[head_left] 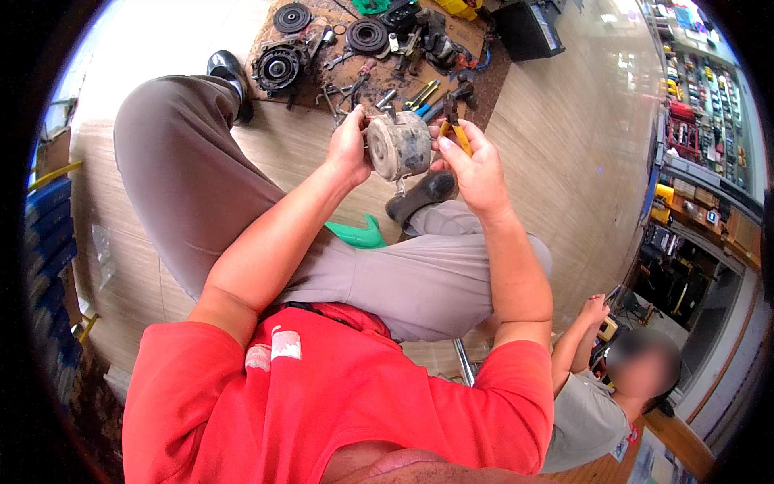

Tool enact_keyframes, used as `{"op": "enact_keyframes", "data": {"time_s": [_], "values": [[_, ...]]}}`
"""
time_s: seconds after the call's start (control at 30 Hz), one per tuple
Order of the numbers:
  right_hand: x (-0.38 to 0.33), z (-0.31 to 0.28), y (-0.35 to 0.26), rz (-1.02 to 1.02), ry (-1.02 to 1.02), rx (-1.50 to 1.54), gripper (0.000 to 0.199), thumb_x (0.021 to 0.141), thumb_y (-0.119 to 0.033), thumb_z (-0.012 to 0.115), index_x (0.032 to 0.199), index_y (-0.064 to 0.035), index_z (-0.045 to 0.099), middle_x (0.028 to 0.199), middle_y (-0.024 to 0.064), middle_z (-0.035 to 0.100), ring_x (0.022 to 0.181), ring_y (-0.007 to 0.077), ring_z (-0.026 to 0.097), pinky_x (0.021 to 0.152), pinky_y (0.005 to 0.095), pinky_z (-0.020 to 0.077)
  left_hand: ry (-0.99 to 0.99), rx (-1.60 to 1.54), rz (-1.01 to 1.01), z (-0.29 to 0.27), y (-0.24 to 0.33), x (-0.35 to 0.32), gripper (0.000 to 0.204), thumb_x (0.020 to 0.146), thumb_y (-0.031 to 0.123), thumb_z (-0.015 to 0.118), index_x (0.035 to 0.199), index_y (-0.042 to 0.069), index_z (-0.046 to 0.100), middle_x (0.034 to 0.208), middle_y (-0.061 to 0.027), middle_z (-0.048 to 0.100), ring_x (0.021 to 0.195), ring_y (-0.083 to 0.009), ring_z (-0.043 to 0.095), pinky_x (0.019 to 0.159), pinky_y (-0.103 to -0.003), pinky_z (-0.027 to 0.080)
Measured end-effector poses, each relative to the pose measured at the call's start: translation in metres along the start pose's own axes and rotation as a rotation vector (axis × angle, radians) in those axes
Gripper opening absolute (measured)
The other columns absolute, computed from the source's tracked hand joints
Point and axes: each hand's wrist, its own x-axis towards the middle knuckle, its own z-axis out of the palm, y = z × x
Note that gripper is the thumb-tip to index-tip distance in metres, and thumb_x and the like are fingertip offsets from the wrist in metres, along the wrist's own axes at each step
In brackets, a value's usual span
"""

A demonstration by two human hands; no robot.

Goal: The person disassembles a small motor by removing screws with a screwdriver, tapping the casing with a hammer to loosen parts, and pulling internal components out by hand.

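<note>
My left hand (348, 152) is closed round the side of a dusty, grey, drum-shaped machine part (409, 148), which looks like a small motor housing, held up over my lap. Its round end faces left, and a thin metal piece hangs below it. In my right hand (477, 171) is a pair of pliers (463, 137) with yellow-orange handles, jaws pointing away from me, right beside the part's right end. The fingertips of that hand are close to the housing; whether they touch it I cannot tell.
Ahead lies a stained brown board (322, 60) with wrenches, a hammer (462, 90), a round black casting (280, 68) and a ridged pulley (367, 36). A black box (528, 31) stands to its right. Green plastic (359, 232) shows by my legs. Another person (584, 419) sits at lower right.
</note>
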Motion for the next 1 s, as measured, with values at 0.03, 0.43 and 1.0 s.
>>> {"op": "enact_keyframes", "data": {"time_s": [0.03, 0.43, 1.0], "values": [[0.0, 0.0, 0.0, -0.002, -0.004, 0.011, 0.034, 0.096, -0.009, 0.059, 0.126, 0.0058, 0.053, 0.114, 0.0091, 0.066, 0.093, 0.0126, 0.063, 0.071, 0.0275, 0.0561, -0.01, -0.011, 0.005, 0.0, 0.0, 0.0, 0.042, 0.102, 0.041, 0.039, 0.106, 0.005, 0.058, 0.108, -0.015, 0.066, 0.102, -0.0287, 0.065, 0.091, -0.046, 0.053], [-0.005, 0.004, -0.005, -0.014, -0.073, 0.104, 0.031, 0.098, -0.007, 0.056, 0.126, 0.0048, 0.053, 0.115, 0.01, 0.066, 0.096, 0.0165, 0.065, 0.071, 0.0272, 0.0565, -0.243, -0.069, -0.092, -0.001, 0.001, -0.002, 0.061, 0.104, 0.044, 0.026, 0.123, -0.004, 0.058, 0.119, -0.0199, 0.066, 0.108, -0.0328, 0.065, 0.098, -0.046, 0.051], [-0.003, 0.004, -0.002, -0.015, -0.071, 0.092, 0.032, 0.098, -0.009, 0.057, 0.127, 0.004, 0.054, 0.114, 0.0091, 0.066, 0.098, 0.0163, 0.066, 0.071, 0.0271, 0.0563, -0.287, -0.052, -0.12, 0.007, 0.003, -0.016, 0.076, 0.103, 0.056, 0.013, 0.136, -0.003, 0.047, 0.129, -0.0264, 0.058, 0.114, -0.0436, 0.06, 0.098, -0.057, 0.049]]}}
